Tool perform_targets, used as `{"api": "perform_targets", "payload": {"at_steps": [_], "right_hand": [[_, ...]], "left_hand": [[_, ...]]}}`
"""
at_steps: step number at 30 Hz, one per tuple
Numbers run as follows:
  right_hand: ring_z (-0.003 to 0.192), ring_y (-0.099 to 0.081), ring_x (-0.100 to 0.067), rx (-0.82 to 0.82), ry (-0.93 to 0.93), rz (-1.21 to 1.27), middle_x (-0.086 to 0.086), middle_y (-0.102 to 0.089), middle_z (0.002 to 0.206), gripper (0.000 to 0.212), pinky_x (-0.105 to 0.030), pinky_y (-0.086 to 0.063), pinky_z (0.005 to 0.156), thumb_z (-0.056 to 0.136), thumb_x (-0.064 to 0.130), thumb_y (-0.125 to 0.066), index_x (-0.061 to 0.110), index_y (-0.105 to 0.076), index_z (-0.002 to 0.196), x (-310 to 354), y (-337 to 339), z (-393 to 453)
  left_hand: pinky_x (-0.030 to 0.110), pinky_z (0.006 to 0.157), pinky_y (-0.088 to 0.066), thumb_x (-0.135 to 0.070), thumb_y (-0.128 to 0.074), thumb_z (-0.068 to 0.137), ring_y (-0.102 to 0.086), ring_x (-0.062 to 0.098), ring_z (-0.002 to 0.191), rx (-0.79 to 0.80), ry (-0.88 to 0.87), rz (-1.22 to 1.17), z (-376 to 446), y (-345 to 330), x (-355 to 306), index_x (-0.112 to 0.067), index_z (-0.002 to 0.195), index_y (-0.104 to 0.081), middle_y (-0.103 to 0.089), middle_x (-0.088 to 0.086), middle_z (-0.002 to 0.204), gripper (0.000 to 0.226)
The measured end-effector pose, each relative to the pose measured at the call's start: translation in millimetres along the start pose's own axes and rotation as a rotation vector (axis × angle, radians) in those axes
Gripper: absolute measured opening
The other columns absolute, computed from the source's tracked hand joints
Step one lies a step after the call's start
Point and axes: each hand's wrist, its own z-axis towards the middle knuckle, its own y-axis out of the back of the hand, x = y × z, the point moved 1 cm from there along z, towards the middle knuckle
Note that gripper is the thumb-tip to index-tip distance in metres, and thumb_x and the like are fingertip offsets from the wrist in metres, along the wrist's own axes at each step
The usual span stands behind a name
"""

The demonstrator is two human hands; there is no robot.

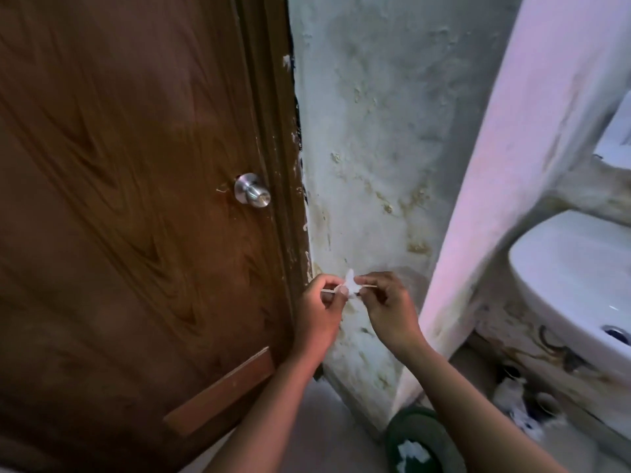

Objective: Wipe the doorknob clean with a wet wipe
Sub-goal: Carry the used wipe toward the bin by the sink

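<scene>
You are standing in a cramped washroom with stained, peeling plaster and a wood-grain door (129,199) filling the left of the scene. Nearest you, on the floor at the bottom right, sits a green bin (423,442) with crumpled white paper inside; a white basin (560,268) juts in from the right.

Your two hands meet in front of the wall, below and to the right of the knob. Your left hand (319,310) and right hand (389,307) each pinch one side of a small white wet wipe (351,288), apparently still in a thin flat packet or folded tight; I cannot tell which.

Judging from this, you are opening or unfolding the wipe, so the wiping has not begun. Pull the sides apart gently so it does not tear, then spread it fully over your fingertips.

Farther off, up and left, the metal doorknob (252,191) stands untouched near the door's right edge. When you reach it, wrap the wipe around the ball, twist, and cover the neck and round plate behind.
</scene>
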Motion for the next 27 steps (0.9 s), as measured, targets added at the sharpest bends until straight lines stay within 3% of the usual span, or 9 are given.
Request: {"api": "perform_targets", "payload": {"at_steps": [3,6,8,14,17,20,23,27], "right_hand": [[0.073,-0.056,-0.004,0.044,-0.034,-0.030,0.004,-0.060,0.084,0.016,0.000,-0.041,0.063,0.083,-0.001,-0.059,0.009,-0.068,0.092,-18.3,31.2,-13.0],[0.068,-0.057,-0.003,0.078,-0.139,-0.032,0.003,-0.061,0.076,0.016,-0.010,-0.048,0.065,0.083,-0.001,-0.059,0.008,-0.064,0.095,-46.3,61.8,-27.1],[0.067,-0.057,-0.006,0.110,-0.198,-0.069,-0.002,-0.061,0.081,0.014,-0.013,-0.046,0.061,0.084,0.000,-0.059,0.007,-0.063,0.094,-71.0,81.8,-40.0],[0.074,-0.061,-0.021,0.144,-0.294,-0.240,-0.009,-0.065,0.085,0.014,-0.023,-0.047,0.067,0.078,-0.004,-0.060,0.007,-0.070,0.077,-150.1,126.2,-70.0],[0.072,-0.062,-0.016,0.153,-0.406,-0.240,-0.005,-0.069,0.081,0.013,-0.012,-0.046,0.062,0.079,0.001,-0.062,0.008,-0.071,0.083,-194.2,135.7,-83.4],[0.081,-0.065,-0.024,0.170,-0.503,-0.231,-0.013,-0.072,0.090,0.013,-0.027,-0.049,0.074,0.080,0.001,-0.060,0.006,-0.071,0.086,-239.6,134.6,-93.0],[0.081,-0.062,-0.019,0.207,-0.578,-0.242,-0.013,-0.071,0.095,0.017,-0.027,-0.046,0.075,0.082,0.001,-0.057,0.007,-0.071,0.087,-286.2,128.0,-103.9],[0.094,-0.060,-0.022,0.304,-0.674,-0.314,-0.012,-0.069,0.106,0.021,-0.035,-0.047,0.087,0.086,0.004,-0.051,0.008,-0.069,0.096,-344.4,115.7,-117.0]], "left_hand": [[0.004,0.055,-0.039,-0.008,-0.061,0.085,-0.053,0.000,0.063,-0.010,0.068,-0.022,-21.7,-33.1,-0.9,-0.019,0.098,-0.057,-0.056,-0.009,0.074,0.017],[0.017,0.069,-0.045,-0.012,-0.060,0.086,-0.058,0.013,0.077,0.021,0.179,-0.001,-48.0,-70.4,7.0,-0.013,0.111,-0.059,-0.061,-0.002,0.084,0.025],[0.024,0.076,-0.045,-0.016,-0.059,0.088,-0.059,0.017,0.085,0.064,0.254,0.053,-67.4,-98.2,17.6,-0.009,0.107,-0.062,-0.066,0.009,0.100,0.021],[0.020,0.072,-0.042,-0.014,-0.061,0.086,-0.056,0.015,0.080,0.126,0.399,0.084,-113.5,-171.9,58.0,-0.006,0.098,-0.066,-0.066,0.012,0.100,0.016],[0.017,0.067,-0.041,-0.012,-0.064,0.084,-0.057,0.012,0.075,0.150,0.465,0.074,-128.6,-202.6,84.9,-0.008,0.096,-0.069,-0.069,0.007,0.090,0.014],[0.017,0.064,-0.040,-0.011,-0.065,0.082,-0.057,0.012,0.074,0.186,0.520,0.103,-138.6,-228.2,119.4,-0.006,0.093,-0.071,-0.070,0.009,0.090,0.013],[0.014,0.062,-0.037,-0.005,-0.059,0.084,-0.058,0.011,0.079,0.273,0.558,0.155,-149.3,-250.8,162.5,-0.005,0.096,-0.071,-0.071,0.013,0.098,0.017],[0.005,0.061,-0.036,-0.002,-0.052,0.087,-0.057,0.009,0.084,0.400,0.609,0.215,-163.6,-275.1,220.3,-0.006,0.103,-0.070,-0.070,0.010,0.106,0.025]]}}
